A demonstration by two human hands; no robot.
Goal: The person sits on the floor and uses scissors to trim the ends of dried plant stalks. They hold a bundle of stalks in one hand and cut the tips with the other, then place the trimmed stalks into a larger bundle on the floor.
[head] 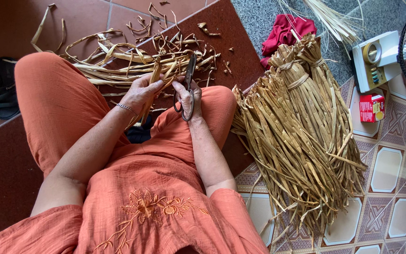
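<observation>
Tiled floor beneath us. Left hand (142, 91) grips dried strip (156, 75); right hand (187, 96) clasps scissors (189, 80). Trimmed scraps (118, 66) ahead; big tied bundles (301, 127) untouched beside our knee.

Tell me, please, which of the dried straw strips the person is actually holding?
The short strip pinched in the left hand, beside the scissors in the right hand. The loose strips and tied bundles lie untouched on the floor.
</observation>
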